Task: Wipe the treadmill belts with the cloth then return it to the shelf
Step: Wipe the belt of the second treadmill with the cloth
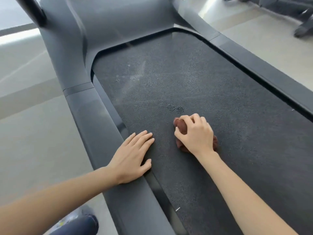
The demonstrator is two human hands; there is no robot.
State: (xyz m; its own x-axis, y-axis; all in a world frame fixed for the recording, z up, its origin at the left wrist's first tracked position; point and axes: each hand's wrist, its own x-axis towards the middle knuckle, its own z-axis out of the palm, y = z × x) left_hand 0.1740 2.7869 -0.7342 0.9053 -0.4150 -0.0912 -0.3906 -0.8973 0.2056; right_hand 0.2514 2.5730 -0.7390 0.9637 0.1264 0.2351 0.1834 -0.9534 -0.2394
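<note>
Pale gym flooring surrounds a dark treadmill whose belt [194, 78] runs from near right to far left, dust streaks and scuff marks showing ahead. The right hand [194, 133] curls around a bunched reddish-brown cloth [180, 127] and presses it to the belt's middle, just short of a scuffed patch [175, 108]. The left hand [133, 153] lies flat, fingers straight, across the left side rail [94, 126] and belt edge, apparently as a brace. Unwiped dust lies farther up the belt's long axis, beyond the cloth, nearer the right hand.
</note>
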